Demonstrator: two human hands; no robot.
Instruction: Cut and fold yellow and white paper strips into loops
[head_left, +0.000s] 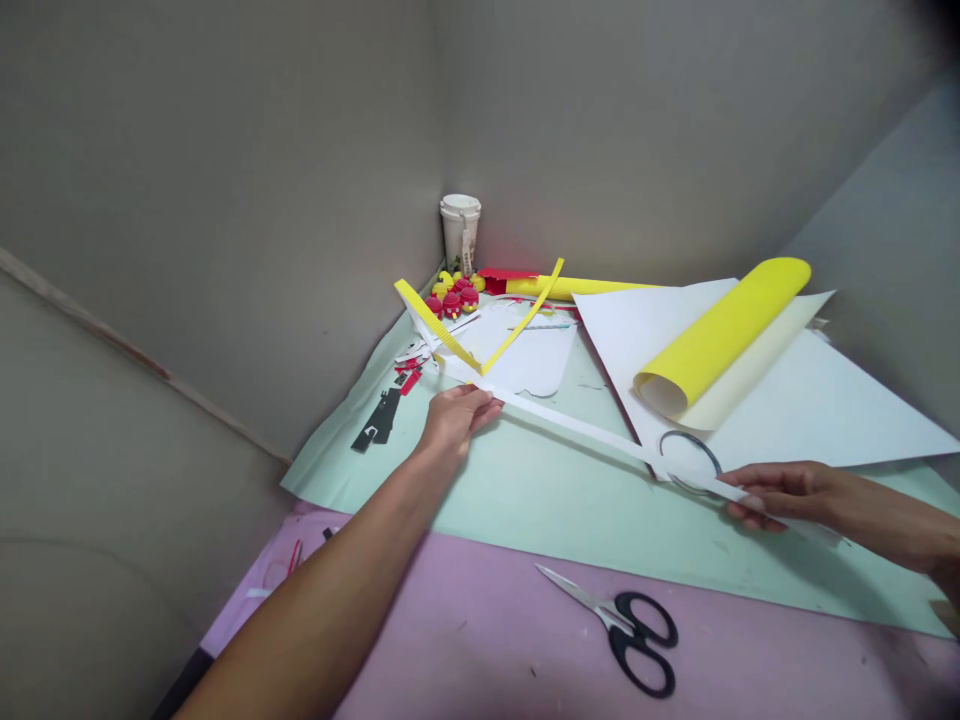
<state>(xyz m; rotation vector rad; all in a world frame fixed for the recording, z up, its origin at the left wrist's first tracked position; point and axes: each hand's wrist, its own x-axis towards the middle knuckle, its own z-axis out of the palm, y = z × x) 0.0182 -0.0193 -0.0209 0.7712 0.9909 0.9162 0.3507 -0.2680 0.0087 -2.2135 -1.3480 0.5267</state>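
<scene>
A long white paper strip (574, 425) stretches at a slant between my two hands over the pale green sheet. My left hand (459, 415) pinches its far end between thumb and fingers. Lower down on the right, my right hand (795, 495) grips the same strip near its other end. Just beyond my left fingertips a yellow paper strip (517, 325) stands up in a V shape; whether it is joined to the white one I cannot tell. A dark ring (664, 440) lies partly behind the strip, beside my right fingers.
Scissors (611, 610) with black handles lie on the pink surface (465, 640). A yellow paper roll (724, 335) rests on white sheets (862, 390) at right. At the back are a lidded cup (460, 230) and several red and yellow pieces (451, 303). Black scraps (379, 420) lie left.
</scene>
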